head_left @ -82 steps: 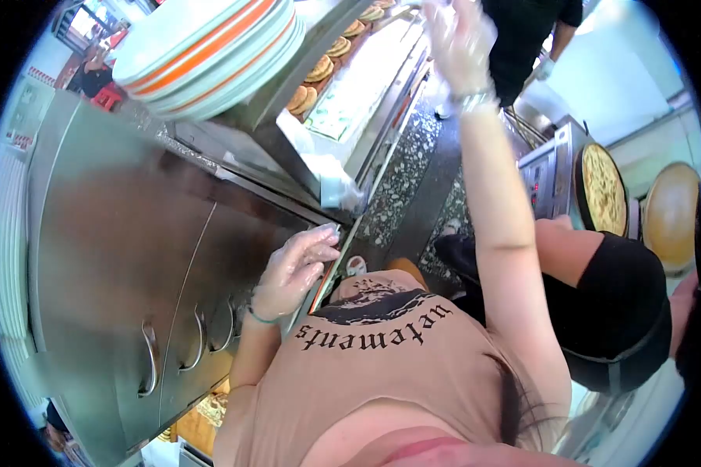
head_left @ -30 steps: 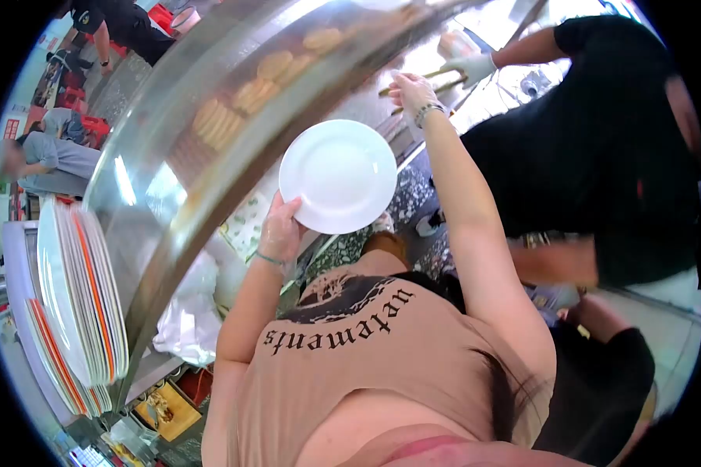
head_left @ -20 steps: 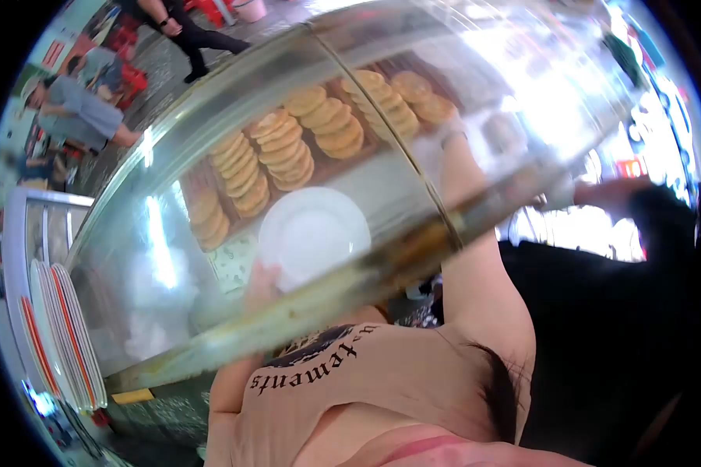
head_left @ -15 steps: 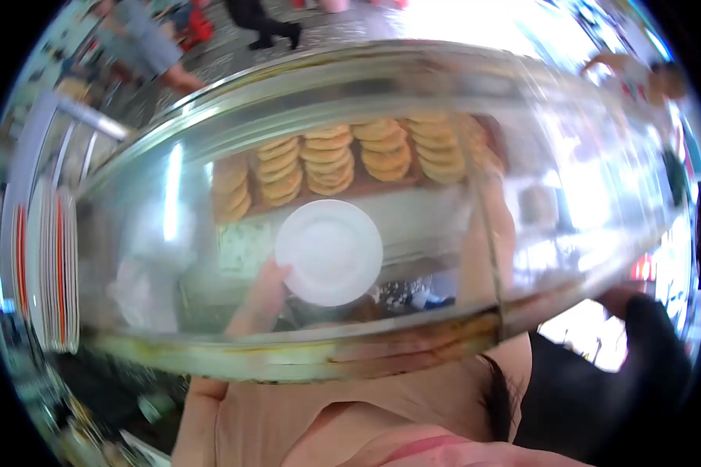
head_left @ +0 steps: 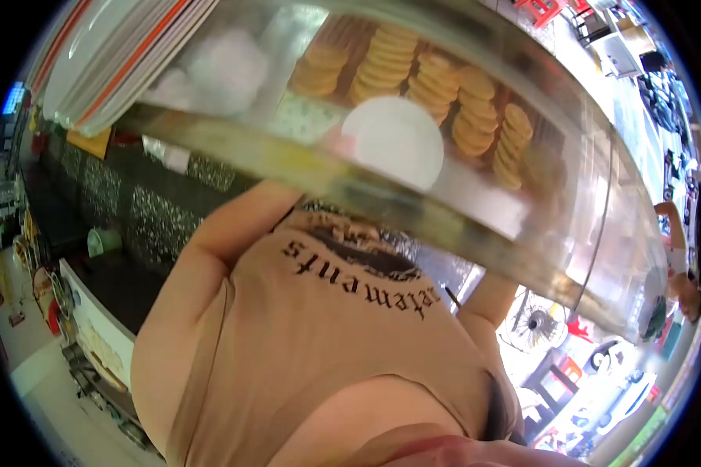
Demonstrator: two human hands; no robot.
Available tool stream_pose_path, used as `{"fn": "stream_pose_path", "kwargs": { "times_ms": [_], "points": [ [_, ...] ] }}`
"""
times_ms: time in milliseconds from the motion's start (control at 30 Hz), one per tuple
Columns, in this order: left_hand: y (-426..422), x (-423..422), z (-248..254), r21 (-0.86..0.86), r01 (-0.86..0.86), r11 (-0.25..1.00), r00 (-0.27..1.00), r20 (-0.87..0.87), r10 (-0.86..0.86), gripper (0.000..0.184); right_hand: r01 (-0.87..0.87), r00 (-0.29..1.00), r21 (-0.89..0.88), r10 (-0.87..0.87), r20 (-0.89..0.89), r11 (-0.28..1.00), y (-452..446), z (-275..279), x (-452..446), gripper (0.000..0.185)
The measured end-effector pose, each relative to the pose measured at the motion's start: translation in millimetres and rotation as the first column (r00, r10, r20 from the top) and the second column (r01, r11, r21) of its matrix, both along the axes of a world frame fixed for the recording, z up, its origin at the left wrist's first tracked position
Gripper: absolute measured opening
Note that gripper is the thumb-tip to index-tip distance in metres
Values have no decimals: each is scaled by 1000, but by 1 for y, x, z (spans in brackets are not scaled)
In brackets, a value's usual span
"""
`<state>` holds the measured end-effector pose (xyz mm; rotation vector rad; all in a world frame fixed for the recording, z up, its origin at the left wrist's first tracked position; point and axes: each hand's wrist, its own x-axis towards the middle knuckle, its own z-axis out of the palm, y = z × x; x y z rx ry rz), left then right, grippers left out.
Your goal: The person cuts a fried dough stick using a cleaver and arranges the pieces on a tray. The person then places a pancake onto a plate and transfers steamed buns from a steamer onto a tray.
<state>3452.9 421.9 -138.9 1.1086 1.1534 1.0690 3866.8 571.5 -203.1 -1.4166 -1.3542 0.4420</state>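
Note:
Through the glass of a display case, my left hand (head_left: 340, 145) is closed on the rim of a white round plate (head_left: 395, 143). Rows of round flatbreads (head_left: 475, 117) lie on a brown tray just beyond the plate. My right forearm (head_left: 487, 300) passes up behind the case's lower frame. A brownish blur at the tray's right end may be my right hand, but its fingers cannot be made out.
The curved glass case (head_left: 311, 167) spans the upper view, with its metal edge across my chest. Stacked white plates with orange stripes (head_left: 125, 62) stand at the upper left. A speckled counter (head_left: 152, 218) lies at the left. A fan (head_left: 536, 321) and a person's arm (head_left: 672, 222) are at the right.
My left hand took hold of the plate between the first and second frames and still holds it. The view has swung round; the case glass now covers both hands, and the co-worker in black is out of view.

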Motion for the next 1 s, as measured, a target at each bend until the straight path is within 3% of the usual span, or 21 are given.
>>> {"fn": "stream_pose_path", "kwargs": {
  "times_ms": [33, 67, 167, 200, 267, 300, 333, 367, 400, 433, 467, 500, 533, 567, 633, 667, 767, 833, 900, 933, 1000],
  "points": [
    [-11, -11, -5, 43, 106, 993, 975, -199, -95, 49, -107, 985, 39, 100, 139, 994, -15, 11, -25, 23],
    [-12, -21, -15, 48, 104, 993, 977, -190, -93, 49, -213, 941, 84, 181, 287, 973, -24, 22, -50, 23],
    [-12, -53, -58, -245, -209, 947, 902, 325, 283, 38, -533, 739, 119, 392, 549, 838, -52, 50, -138, 23],
    [-6, -68, -65, -261, -216, 941, 895, 333, 297, 38, -611, 788, 4, 609, -93, 791, -77, 59, -178, 22],
    [16, -103, -71, -670, -60, 740, 970, 135, 200, 40, -716, 509, -142, 650, 564, 684, -88, 99, -235, 25],
    [0, -111, -92, -668, -67, 741, 966, 142, 215, 40, -726, 495, -144, 656, 570, 673, -89, 83, -251, 25],
    [-26, -117, -128, -151, -141, 978, 990, -11, 141, 40, -685, 548, -123, 619, 562, 718, -88, 50, -264, 26],
    [-47, -124, -145, 417, -81, 905, 965, -196, 177, 41, -651, 597, -93, 584, 551, 753, -86, 17, -280, 28],
    [-63, -128, -81, 189, 115, 975, 800, -599, 22, 40, -614, 644, -64, 546, 536, 786, -85, 3, -296, 30],
    [-78, -123, -77, 197, 90, 976, 798, -601, 48, 40, -635, 630, -56, 558, 539, 771, -92, 9, -306, 30],
    [-88, -120, -75, 320, -106, 942, 947, -257, 194, 40, -710, 550, -58, 604, 577, 702, -106, 20, -310, 35],
    [-98, -123, -72, 365, -334, 869, 943, 128, 308, 41, -785, 458, -64, 647, 609, 616, -117, 30, -321, 41],
    [-108, -131, -67, 276, -405, 872, 913, 81, 399, 43, -808, 437, -57, 661, 610, 586, -125, 40, -337, 41],
    [-114, -147, -63, 282, -437, 854, 898, 78, 434, 43, -764, 435, -225, 740, 513, 605, -134, 51, -354, 43],
    [-129, -172, -44, 151, -269, 951, 957, -66, 281, 46, -619, 465, -560, 832, 303, 550, -158, 64, -378, 47],
    [-134, -173, -9, -419, -330, 846, 817, 321, 478, 47, -787, 418, -256, 791, 447, 561, -151, 15, -366, 50],
    [-147, -200, -27, -272, -262, 926, 808, 463, 365, 48, -746, 456, -219, 722, 520, 628, -176, 54, -376, 51],
    [-153, -217, -17, -218, -258, 941, 803, 493, 334, 53, -764, 464, -201, 739, 489, 613, -167, 37, -367, 50],
    [-157, -242, -12, -309, -206, 928, 876, 364, 315, 54, -776, 586, -111, 775, 239, 621, -170, 34, -361, 48],
    [-168, -252, 7, -344, -196, 918, 889, 333, 315, 73, -759, 628, -192, 777, 37, 622, -190, 69, -372, 42],
    [-173, -275, 2, -331, -210, 920, 909, 279, 308, 72, -758, 613, -210, 785, 96, 617, -199, 87, -378, 40]
  ]
}}
